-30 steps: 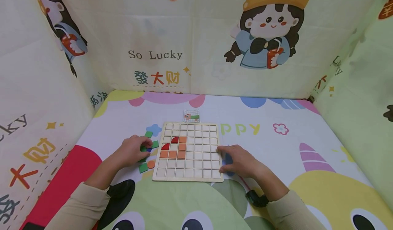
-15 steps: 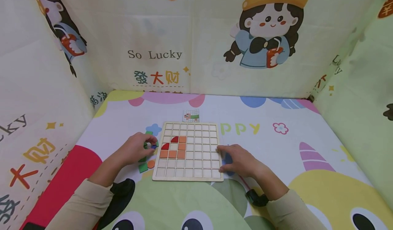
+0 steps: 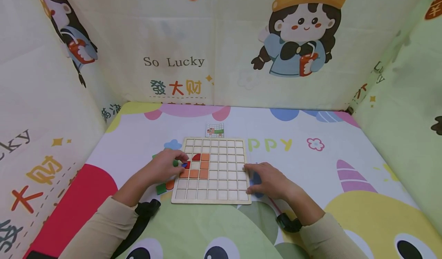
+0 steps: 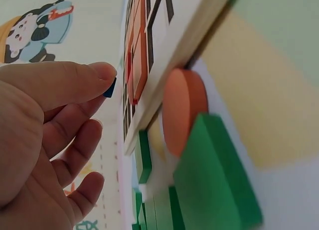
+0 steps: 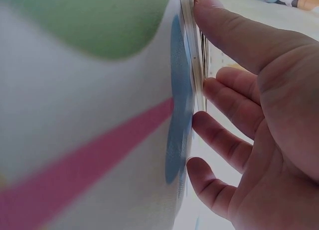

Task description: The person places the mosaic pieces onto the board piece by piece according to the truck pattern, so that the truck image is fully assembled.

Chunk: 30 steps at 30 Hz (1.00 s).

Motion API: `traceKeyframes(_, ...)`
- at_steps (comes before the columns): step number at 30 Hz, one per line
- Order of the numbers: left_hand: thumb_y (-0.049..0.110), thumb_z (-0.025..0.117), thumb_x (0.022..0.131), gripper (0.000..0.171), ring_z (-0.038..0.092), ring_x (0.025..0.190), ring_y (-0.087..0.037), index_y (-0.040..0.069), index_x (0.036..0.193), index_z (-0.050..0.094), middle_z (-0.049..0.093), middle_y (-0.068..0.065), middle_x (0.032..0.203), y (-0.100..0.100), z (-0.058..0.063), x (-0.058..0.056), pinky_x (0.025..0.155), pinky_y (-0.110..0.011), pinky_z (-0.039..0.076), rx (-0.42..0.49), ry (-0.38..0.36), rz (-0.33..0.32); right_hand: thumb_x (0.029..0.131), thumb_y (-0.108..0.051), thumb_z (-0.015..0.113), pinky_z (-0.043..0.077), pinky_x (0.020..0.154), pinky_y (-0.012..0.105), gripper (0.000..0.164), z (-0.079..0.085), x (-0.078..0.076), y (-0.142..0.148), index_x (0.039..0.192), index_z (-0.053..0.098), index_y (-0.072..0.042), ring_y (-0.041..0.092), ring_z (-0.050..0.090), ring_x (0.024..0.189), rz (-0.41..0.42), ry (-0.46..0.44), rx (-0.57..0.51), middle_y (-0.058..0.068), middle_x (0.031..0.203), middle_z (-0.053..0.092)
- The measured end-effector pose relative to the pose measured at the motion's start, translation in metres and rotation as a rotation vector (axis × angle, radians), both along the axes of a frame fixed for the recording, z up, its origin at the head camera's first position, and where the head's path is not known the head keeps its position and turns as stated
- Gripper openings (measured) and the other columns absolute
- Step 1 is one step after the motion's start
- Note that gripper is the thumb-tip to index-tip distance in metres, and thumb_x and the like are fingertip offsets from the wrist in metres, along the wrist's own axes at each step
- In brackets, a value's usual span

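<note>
I see my left hand (image 3: 165,169) pinching a small blue tile (image 3: 184,164) at the left edge of the wooden grid board (image 3: 211,192), probably so it can drop into a cell beside the orange tiles (image 3: 199,170). My right hand (image 3: 272,181) rests with straight fingers against the board's right edge, bracing it. Behind the board, the wall reads "So Lucky" (image 3: 173,61).
</note>
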<state>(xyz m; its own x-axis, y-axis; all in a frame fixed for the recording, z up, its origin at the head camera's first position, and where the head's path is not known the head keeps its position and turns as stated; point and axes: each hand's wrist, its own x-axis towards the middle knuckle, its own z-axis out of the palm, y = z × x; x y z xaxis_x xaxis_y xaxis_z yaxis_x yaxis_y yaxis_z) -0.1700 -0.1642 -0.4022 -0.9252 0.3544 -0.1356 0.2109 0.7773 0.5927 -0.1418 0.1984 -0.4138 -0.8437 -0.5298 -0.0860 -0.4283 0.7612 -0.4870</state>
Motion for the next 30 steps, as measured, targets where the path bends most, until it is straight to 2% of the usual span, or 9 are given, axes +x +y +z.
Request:
traceKeyframes(9,0.012,0.074,0.090,0.026,0.060,0.097,-0.018,0.009,0.115,0.066,0.067,0.001,0.106,0.012,-0.002,-0.003,0.086,-0.037,0.054,0.030,-0.018,-0.019,0.081,-0.032,0.084,0.041,0.102,0.052,0.072,0.000,0.000,0.000,0.141,0.055,-0.006,0.037,0.051,0.123,0.001,-0.005,-0.002,0.014,0.134,0.059)
traceKeyframes(17,0.012,0.074,0.090,0.023,0.059,0.099,-0.020,0.011,0.112,0.066,0.066,-0.001,0.108,0.021,-0.005,-0.008,0.089,-0.038,0.053,0.033,-0.047,-0.025,0.081,-0.034,0.084,0.040,0.103,0.053,0.072,0.000,0.000,-0.001,0.141,0.055,-0.006,0.037,0.050,0.125,-0.007,-0.015,0.002,0.014,0.135,0.059)
traceKeyframes(22,0.012,0.074,0.091,0.022,0.059,0.097,-0.019,0.012,0.112,0.066,0.065,0.002,0.104,0.024,-0.009,-0.011,0.089,-0.037,0.053,0.044,-0.040,-0.053,0.081,-0.034,0.084,0.041,0.102,0.052,0.072,0.000,0.001,-0.001,0.142,0.055,-0.006,0.037,0.050,0.125,-0.007,-0.017,0.001,0.014,0.135,0.058)
traceKeyframes(30,0.010,0.073,0.091,0.020,0.058,0.092,-0.018,0.012,0.110,0.067,0.065,0.004,0.100,0.026,-0.008,-0.011,0.085,-0.037,0.053,0.049,-0.022,-0.078,0.081,-0.035,0.084,0.041,0.102,0.052,0.073,0.000,0.001,-0.001,0.142,0.055,-0.007,0.036,0.050,0.125,-0.012,-0.021,0.007,0.014,0.134,0.059)
